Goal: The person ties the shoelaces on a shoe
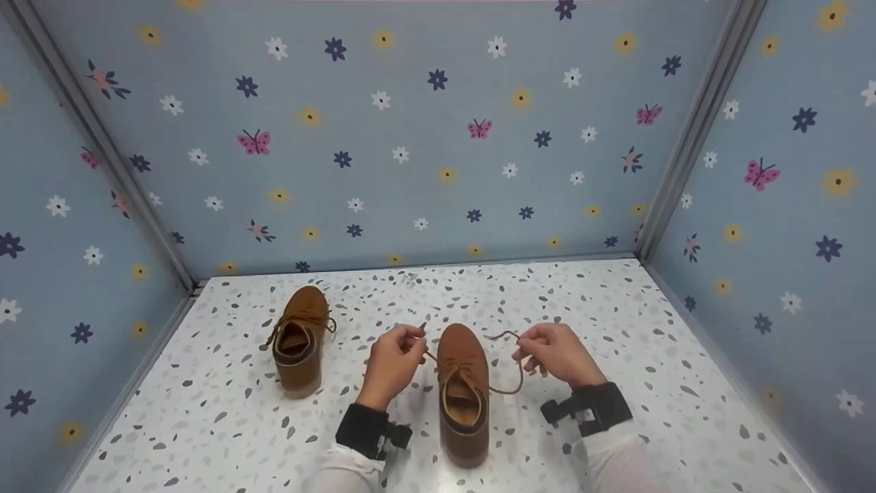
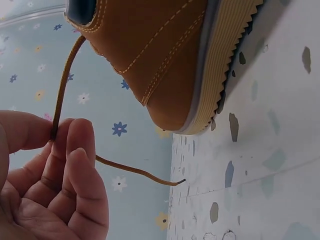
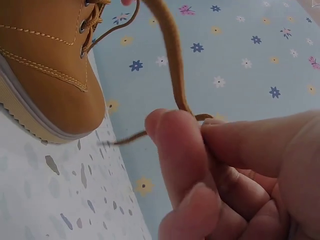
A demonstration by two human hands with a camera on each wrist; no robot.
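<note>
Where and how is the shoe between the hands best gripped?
Probably by the heel, pinched across both sides from the person's end: the shoe stands upright, toe pointing away, and the lace, held out sideways by left hand and right hand, leaves the heel clear.

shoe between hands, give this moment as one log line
right hand: pinches lace | left hand: pinches lace | shoe: between hands, untied | other shoe: left of both hands, untouched

White surface (image 1: 383, 301) bears grey, chip-like flecks | middle: tan shoe (image 1: 463, 396) stands sole down, toe to far edge | left, well apart: brown shoe (image 1: 296, 341) stands likewise, nearer far edge
</note>
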